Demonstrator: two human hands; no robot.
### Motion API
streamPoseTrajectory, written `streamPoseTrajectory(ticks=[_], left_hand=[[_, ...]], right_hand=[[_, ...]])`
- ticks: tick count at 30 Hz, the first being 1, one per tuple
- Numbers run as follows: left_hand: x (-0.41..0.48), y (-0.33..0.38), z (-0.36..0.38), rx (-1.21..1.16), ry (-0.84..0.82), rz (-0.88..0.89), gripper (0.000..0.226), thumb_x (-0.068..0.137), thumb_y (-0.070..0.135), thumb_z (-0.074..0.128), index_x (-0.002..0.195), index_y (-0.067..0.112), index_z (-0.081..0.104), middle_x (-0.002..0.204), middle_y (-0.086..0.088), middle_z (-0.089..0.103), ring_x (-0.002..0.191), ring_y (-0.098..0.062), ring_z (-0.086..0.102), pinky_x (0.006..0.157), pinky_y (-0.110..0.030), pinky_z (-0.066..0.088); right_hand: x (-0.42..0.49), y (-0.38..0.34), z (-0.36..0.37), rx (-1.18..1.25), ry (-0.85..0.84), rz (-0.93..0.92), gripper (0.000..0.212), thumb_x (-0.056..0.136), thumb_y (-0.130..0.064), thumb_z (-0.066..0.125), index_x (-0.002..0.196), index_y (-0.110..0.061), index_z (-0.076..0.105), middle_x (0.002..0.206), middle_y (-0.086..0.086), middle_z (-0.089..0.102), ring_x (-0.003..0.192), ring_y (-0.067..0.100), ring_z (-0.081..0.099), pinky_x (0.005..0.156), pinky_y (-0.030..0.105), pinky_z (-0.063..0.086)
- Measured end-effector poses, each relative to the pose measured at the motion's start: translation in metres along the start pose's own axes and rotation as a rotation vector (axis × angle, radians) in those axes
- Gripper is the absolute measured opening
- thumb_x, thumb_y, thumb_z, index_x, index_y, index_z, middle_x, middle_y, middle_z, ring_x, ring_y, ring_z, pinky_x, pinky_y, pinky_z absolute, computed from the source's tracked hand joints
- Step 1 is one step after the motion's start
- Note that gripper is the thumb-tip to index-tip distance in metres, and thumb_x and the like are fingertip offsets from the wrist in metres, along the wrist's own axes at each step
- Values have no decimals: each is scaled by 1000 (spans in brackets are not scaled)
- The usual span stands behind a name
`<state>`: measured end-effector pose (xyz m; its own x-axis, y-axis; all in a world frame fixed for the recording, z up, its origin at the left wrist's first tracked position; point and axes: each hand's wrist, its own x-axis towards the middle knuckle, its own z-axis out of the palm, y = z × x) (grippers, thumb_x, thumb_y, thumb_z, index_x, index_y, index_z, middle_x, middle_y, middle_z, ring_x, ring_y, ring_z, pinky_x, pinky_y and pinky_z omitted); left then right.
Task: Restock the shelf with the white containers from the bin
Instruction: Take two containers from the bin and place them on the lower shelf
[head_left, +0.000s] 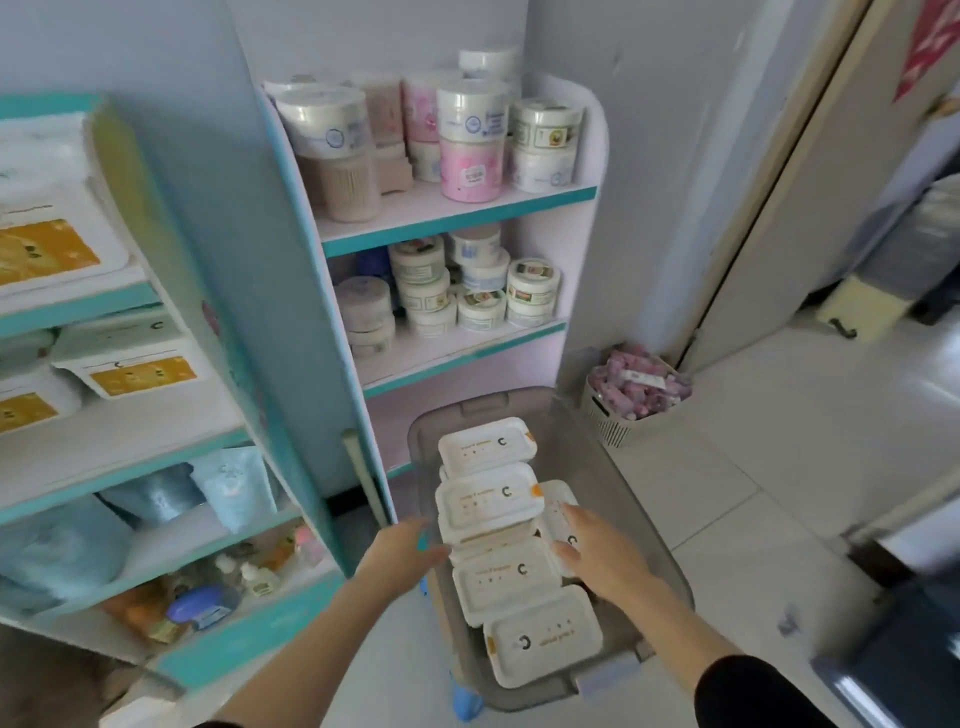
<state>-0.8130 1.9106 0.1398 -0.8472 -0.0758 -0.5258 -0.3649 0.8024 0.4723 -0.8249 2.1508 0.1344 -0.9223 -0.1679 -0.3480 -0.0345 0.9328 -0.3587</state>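
Containers (491, 501) stacked in bin (613, 467); I see L hand (410, 545) + R hand (597, 558) either side, fingers wide, holding nothing.

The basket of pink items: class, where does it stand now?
In the head view, the basket stands on the floor right of centre, against the wall, just beyond the far right corner of the bin.

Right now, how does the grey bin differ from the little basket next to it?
The grey bin is larger with smooth walls; the basket is small, pale and slatted. The bin holds white containers; the basket holds pink packets. Both stand on the floor.
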Motion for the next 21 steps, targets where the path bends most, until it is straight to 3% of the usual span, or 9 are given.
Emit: streamPoseTrajectory(ticks=[4,12,16,19,21], left_hand=[[12,24,38,-18,-16,-21,53,87,39,59,132,15,48,133,-6,57,118,-24,56,98,-33,46],[47,38,70,31,3,-38,46,91,29,57,133,13,47,135,-7,55,120,-23,55,101,-32,44],[78,43,91,132,15,16,43,92,27,55,132,15,47,135,-5,53,122,-21,53,102,-33,45],[98,43,108,226,16,39,43,92,26,54,133,16,45,135,-4,50,122,-22,50,100,-37,47],[110,43,118,295,15,67,43,92,25,53,133,16,43,137,-3,45,124,-22,46,97,-37,47]], right_hand=[[6,42,2,33,-44,40,55,94,-31,43,144,-15,24,146,6,37,130,23,40,103,36,37],[34,91,16,92,-46,29,41,93,-29,46,132,-20,39,129,2,54,108,18,56,88,35,52],[50,107,28,53,-82,43,40,95,-28,43,133,-15,40,130,3,53,110,19,55,87,28,49],[57,116,49,85,-178,87,44,96,-30,41,137,-14,36,137,4,48,121,20,49,94,29,42],[64,123,67,129,-233,112,38,96,-28,43,131,-14,43,133,5,51,118,20,51,94,31,42]])
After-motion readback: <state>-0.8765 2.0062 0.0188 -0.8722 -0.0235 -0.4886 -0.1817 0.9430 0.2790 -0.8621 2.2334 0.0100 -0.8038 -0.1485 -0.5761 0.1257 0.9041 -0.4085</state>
